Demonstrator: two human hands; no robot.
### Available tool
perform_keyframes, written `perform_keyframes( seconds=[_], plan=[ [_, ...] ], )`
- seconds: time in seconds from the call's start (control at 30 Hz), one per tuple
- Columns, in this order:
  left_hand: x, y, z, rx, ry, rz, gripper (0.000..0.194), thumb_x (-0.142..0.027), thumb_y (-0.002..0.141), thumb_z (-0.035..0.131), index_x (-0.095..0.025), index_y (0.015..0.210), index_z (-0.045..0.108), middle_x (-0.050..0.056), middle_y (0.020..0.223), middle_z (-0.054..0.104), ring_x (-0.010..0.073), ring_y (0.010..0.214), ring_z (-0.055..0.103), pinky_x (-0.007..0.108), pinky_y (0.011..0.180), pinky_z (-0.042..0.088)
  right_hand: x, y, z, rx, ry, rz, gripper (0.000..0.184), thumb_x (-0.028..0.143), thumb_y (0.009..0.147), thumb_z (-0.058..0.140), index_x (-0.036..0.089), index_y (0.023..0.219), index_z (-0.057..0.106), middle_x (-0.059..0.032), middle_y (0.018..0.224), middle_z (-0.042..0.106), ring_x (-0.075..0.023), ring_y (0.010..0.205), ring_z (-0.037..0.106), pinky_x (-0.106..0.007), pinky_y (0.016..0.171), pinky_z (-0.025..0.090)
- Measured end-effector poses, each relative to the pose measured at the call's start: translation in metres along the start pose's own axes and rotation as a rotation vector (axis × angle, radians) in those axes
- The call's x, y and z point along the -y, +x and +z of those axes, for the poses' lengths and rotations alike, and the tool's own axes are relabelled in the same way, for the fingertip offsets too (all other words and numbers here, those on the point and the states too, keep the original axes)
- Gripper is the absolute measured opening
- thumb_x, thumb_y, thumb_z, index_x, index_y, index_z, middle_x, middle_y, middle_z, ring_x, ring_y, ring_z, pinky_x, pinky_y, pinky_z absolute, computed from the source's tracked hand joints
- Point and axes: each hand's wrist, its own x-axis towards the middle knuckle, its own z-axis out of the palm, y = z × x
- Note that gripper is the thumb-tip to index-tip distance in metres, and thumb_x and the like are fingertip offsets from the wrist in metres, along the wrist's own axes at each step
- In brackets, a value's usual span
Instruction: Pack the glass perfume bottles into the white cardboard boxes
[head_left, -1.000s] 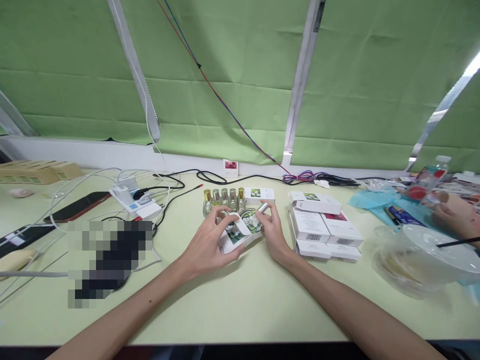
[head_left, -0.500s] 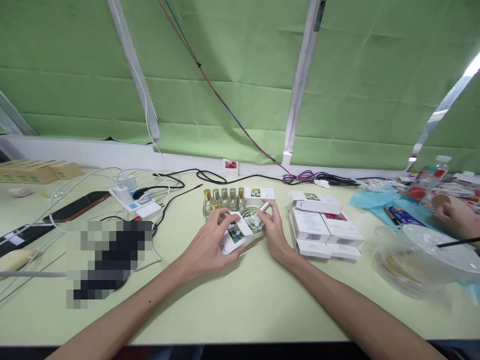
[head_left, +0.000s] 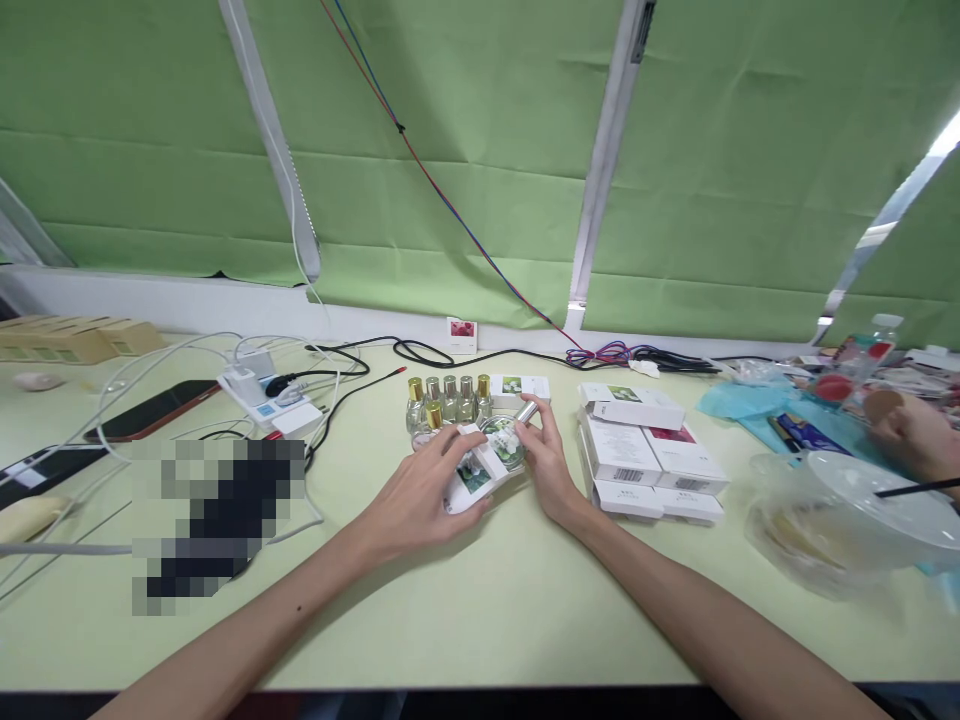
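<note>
My left hand [head_left: 424, 490] is closed around a small white carton [head_left: 474, 474] with a flower picture on its face. In my right hand [head_left: 553, 470] is a round, flat glass perfume bottle [head_left: 504, 440], its silver cap pointing up and right between thumb and forefinger. The bottle's lower left side meets the upper right end of the carton; whether it reaches inside, I cannot tell. Behind my left hand stand several small glass bottles [head_left: 450, 402] with gold or silver caps. One flower-printed carton [head_left: 530, 387] lies just beyond the perfume bottle.
Stacked white cartons [head_left: 622, 450] sit right of my right hand. Farther right are a lidded plastic bowl [head_left: 862, 490] in a clear bag and another person's hand [head_left: 907, 430]. Leftward lie a power strip [head_left: 270, 400], tangled cables and a phone [head_left: 157, 410]. A blurred-out dark object [head_left: 240, 510] is nearer.
The carton has tilted slightly in my left hand, and my left fingers have shifted a little. My right hand and the perfume bottle have barely moved.
</note>
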Motion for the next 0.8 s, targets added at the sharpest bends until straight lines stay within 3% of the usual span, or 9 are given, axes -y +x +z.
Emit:
perform_keyframes(
  seconds=[0.3,0.8],
  plan=[
    [-0.001,0.001,-0.004,0.008,0.020,-0.018,0.058,-0.045,0.085,0.069,-0.027,0.137,0.052,0.013,0.132,0.061,0.0273,0.095,0.071,0.037,0.075,0.057,0.001,-0.001,0.001,0.029,-0.008,0.017,0.052,0.045,0.086,0.071,0.033,0.132,0.050,0.0054,0.073,0.054,-0.0156,0.067,0.054,-0.026,0.065,0.042],
    [0.001,-0.002,0.006,0.001,-0.121,-0.070,0.055,-0.044,0.087,0.069,-0.025,0.135,0.049,0.011,0.134,0.062,0.0299,0.117,0.065,0.040,0.089,0.056,-0.003,0.002,0.003,-0.047,-0.043,0.025,0.051,0.042,0.080,0.075,0.027,0.123,0.053,0.0068,0.066,0.060,-0.0129,0.059,0.052,-0.022,0.057,0.039]
  ],
)
